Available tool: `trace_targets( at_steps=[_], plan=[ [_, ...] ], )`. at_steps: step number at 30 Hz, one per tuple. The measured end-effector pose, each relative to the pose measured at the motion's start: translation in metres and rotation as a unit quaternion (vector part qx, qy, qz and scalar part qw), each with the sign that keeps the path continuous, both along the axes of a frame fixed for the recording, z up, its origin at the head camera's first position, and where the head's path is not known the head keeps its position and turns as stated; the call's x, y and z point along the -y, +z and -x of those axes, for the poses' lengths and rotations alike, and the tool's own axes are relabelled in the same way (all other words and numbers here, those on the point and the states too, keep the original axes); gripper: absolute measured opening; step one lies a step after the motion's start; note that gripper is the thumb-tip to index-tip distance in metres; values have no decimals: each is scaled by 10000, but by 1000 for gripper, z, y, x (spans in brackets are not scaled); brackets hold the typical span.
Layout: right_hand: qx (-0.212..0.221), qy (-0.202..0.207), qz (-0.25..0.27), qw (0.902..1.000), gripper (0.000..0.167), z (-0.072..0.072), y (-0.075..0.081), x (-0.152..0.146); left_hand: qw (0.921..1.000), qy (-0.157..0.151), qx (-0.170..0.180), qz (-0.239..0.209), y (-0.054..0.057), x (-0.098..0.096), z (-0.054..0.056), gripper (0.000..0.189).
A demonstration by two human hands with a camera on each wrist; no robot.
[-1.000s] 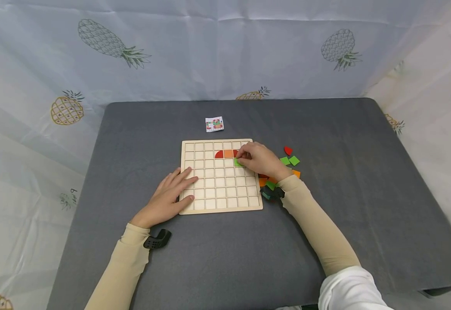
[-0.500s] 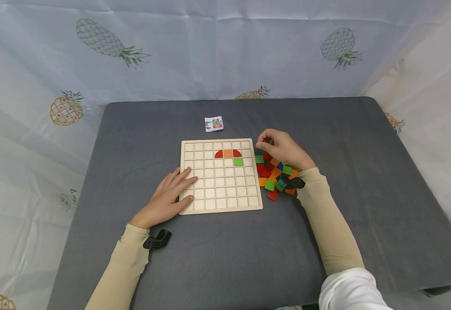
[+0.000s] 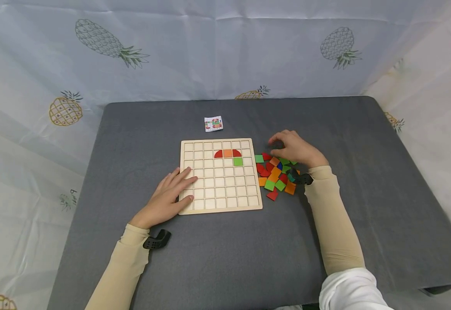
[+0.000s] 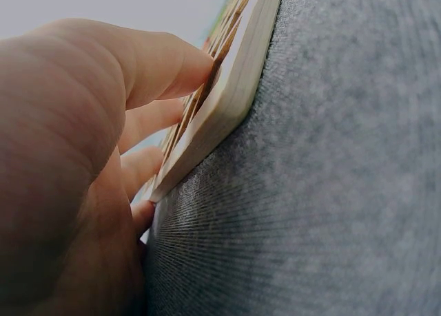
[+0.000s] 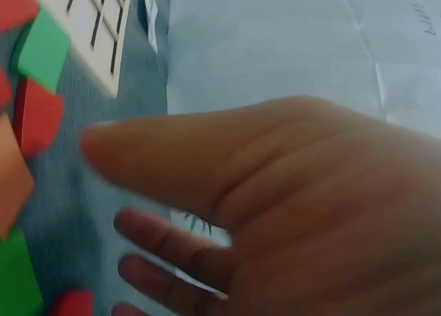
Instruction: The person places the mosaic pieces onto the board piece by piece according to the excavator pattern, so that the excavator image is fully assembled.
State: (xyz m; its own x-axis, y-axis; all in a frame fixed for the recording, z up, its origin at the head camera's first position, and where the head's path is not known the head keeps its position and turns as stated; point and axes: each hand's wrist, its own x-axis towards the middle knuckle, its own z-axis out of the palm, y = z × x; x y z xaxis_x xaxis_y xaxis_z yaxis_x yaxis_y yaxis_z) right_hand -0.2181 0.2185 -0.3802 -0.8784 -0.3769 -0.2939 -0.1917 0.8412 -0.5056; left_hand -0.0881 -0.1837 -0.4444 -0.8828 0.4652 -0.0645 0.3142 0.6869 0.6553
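A square wooden grid board (image 3: 220, 211) lies mid-table, with two red quarter-round tiles, an orange square tile (image 3: 228, 153) and a green square tile (image 3: 238, 161) set in its cells. My left hand (image 3: 166, 201) rests with spread fingers on the board's left edge; the left wrist view shows the thumb over the rim (image 4: 227, 99). Over the far side of a pile of coloured tiles (image 3: 275, 174), right of the board, hovers my right hand (image 3: 298, 147). Its thumb and fingers are apart with nothing between them, as the right wrist view shows too.
A small printed card (image 3: 213, 123) with a coloured pattern lies behind the board. The grey table (image 3: 217, 262) backs onto a hanging pineapple-print cloth (image 3: 210, 56). The loose tiles lie close against the board's right side, red, orange, green and blue among them.
My right hand let go of the green tile in the board, lifted off and moved right over the tile pile, its fingers parting. The left hand stayed in place.
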Motion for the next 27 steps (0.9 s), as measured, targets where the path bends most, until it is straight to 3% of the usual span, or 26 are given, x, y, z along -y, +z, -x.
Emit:
trace_targets(
  at_steps=[4,7,16,27],
  plan=[
    [196,24,-736,9971,48,-1,1,-10,10000,-22,-3,6,0,0,0,58],
    [319,-106,-962,9948,51,0,-2,-13,10000,-33,-19,19,-1,0,0,58],
    [-577,-686,-517,9946,40,12,-25,-11,10000,10,24,37,-2,-1,0,58],
    [-552,-489,-367,9966,43,11,-28,-3,10000,-26,-18,26,-1,-1,1,57]
  ],
)
